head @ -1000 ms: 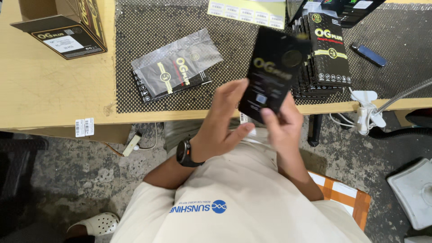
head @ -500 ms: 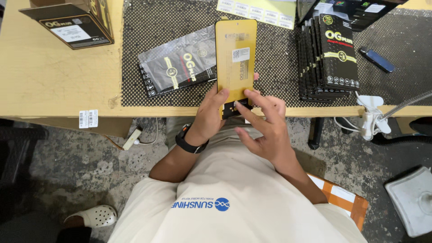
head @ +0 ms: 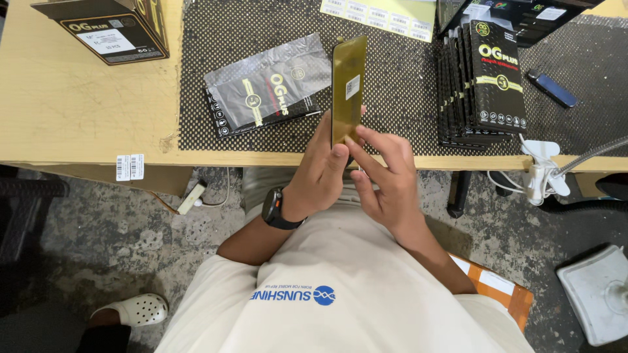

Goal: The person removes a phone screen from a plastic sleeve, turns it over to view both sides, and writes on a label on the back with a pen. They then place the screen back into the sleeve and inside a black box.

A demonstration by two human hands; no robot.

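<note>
My left hand (head: 324, 171) grips the lower end of a thin gold-coloured flat panel (head: 348, 85) with a small white sticker, held upright over the table's front edge. My right hand (head: 386, 178) has its fingertips against the same lower end of the panel. A black watch sits on my left wrist (head: 275, 209). Just left of the panel, a clear plastic sleeve lies on a black flat package (head: 268, 88) on the black mesh mat (head: 405, 78).
A row of black flat boxes (head: 484, 85) stands at the right of the mat, with a blue pen-like object (head: 553, 87) beyond. A black carton (head: 108, 29) sits far left on the wooden table (head: 78, 111). A sticker sheet (head: 379, 12) lies at the back. White clamp (head: 538, 170) on the edge.
The panel was turned from its black side to its gold side and then edged further round, now seen more narrowly. Both hands stayed on its lower end.
</note>
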